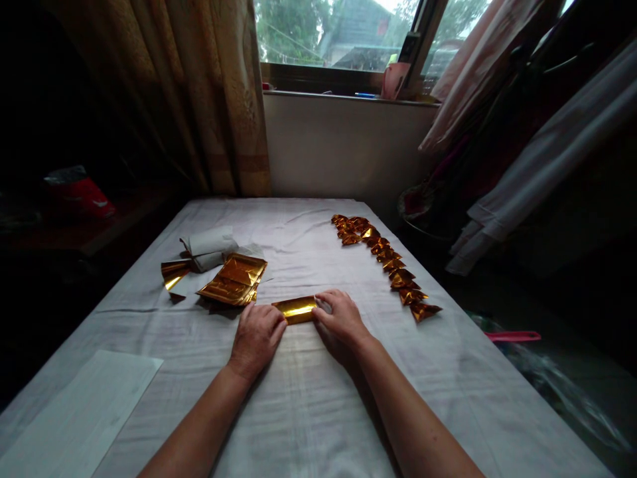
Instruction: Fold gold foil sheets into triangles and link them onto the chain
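Note:
A folded strip of gold foil paper (295, 309) lies flat on the white cloth-covered table (308, 398). My left hand (256, 338) presses its left end with the fingertips. On the strip's right end rests my right hand (339, 317), fingers curled down onto it. To the left sits a stack of flat gold sheets (233, 280). A row of several folded gold pieces (384, 260) runs diagonally along the right side of the table.
A folded white bundle (208, 247) and a loose gold scrap (174, 273) lie at the left. A white paper sheet (79, 415) rests near the front left edge. Curtains and a window wall stand behind; a pink-handled object (512, 336) is off the table's right edge.

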A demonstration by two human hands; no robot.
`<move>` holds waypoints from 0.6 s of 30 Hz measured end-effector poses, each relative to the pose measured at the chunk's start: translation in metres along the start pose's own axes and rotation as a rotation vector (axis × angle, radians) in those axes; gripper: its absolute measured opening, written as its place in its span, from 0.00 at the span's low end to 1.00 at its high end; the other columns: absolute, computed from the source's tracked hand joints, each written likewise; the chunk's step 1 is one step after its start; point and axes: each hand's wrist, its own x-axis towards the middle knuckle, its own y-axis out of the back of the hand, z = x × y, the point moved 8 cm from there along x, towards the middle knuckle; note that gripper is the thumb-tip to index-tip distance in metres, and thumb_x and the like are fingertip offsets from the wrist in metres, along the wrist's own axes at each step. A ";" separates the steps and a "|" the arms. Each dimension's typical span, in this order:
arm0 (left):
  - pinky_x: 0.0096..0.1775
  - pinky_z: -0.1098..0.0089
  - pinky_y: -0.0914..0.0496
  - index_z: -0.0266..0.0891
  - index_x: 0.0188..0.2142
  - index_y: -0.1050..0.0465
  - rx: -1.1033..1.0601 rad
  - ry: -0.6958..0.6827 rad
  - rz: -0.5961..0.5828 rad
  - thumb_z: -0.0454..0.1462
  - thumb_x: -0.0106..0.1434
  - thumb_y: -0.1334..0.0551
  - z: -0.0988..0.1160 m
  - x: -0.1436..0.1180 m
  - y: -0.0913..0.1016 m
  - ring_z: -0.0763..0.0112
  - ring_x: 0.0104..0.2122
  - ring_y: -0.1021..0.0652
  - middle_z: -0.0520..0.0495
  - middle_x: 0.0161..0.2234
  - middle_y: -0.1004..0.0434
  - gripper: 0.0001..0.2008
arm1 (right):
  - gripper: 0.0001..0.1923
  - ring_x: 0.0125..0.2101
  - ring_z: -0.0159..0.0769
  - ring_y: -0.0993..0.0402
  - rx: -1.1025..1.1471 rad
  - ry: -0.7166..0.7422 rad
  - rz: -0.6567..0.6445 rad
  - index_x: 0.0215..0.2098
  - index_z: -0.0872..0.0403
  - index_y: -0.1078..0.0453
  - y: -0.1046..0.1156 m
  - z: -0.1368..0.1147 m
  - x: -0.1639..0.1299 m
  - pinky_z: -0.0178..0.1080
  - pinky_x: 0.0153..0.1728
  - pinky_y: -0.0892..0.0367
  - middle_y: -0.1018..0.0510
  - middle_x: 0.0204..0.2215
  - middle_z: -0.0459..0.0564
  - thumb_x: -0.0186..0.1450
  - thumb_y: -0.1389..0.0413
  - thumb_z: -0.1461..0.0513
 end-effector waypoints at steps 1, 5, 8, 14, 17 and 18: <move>0.56 0.55 0.38 0.42 0.32 0.28 -0.010 0.006 0.001 0.36 0.66 0.42 -0.001 0.000 0.000 0.63 0.40 0.24 0.48 0.35 0.21 0.07 | 0.15 0.48 0.40 0.27 0.007 0.003 -0.003 0.48 0.49 0.24 -0.001 0.001 0.001 0.40 0.49 0.35 0.20 0.45 0.50 0.62 0.40 0.60; 0.57 0.54 0.38 0.43 0.32 0.28 -0.016 0.003 -0.004 0.37 0.67 0.42 -0.001 -0.001 -0.001 0.63 0.40 0.24 0.49 0.35 0.22 0.07 | 0.20 0.49 0.39 0.28 0.056 0.043 -0.049 0.51 0.50 0.26 -0.004 0.003 0.006 0.40 0.50 0.36 0.21 0.47 0.50 0.61 0.39 0.61; 0.58 0.53 0.40 0.43 0.33 0.28 -0.011 -0.004 0.004 0.37 0.67 0.43 -0.001 -0.002 -0.002 0.63 0.42 0.24 0.48 0.36 0.22 0.06 | 0.16 0.48 0.38 0.28 0.109 0.072 -0.069 0.47 0.50 0.24 -0.005 0.004 0.008 0.39 0.50 0.36 0.21 0.45 0.49 0.60 0.39 0.61; 0.59 0.52 0.41 0.42 0.35 0.28 -0.012 -0.023 -0.011 0.37 0.68 0.44 -0.001 -0.003 -0.004 0.62 0.43 0.24 0.48 0.37 0.22 0.07 | 0.12 0.42 0.37 0.27 0.222 0.088 -0.047 0.42 0.52 0.24 0.000 0.003 0.006 0.39 0.46 0.34 0.20 0.39 0.47 0.58 0.39 0.65; 0.59 0.52 0.41 0.42 0.36 0.28 -0.006 -0.033 -0.001 0.36 0.68 0.44 0.001 -0.003 -0.003 0.62 0.43 0.25 0.47 0.38 0.22 0.07 | 0.13 0.40 0.36 0.26 0.302 0.065 -0.056 0.41 0.52 0.25 0.001 0.006 0.004 0.38 0.44 0.32 0.20 0.38 0.47 0.57 0.39 0.66; 0.59 0.52 0.40 0.42 0.36 0.28 -0.003 -0.037 0.009 0.36 0.68 0.44 0.001 -0.003 -0.003 0.61 0.43 0.25 0.47 0.39 0.22 0.07 | 0.14 0.39 0.36 0.25 0.329 0.059 -0.064 0.42 0.52 0.25 0.001 0.007 0.004 0.38 0.43 0.32 0.20 0.38 0.47 0.56 0.39 0.66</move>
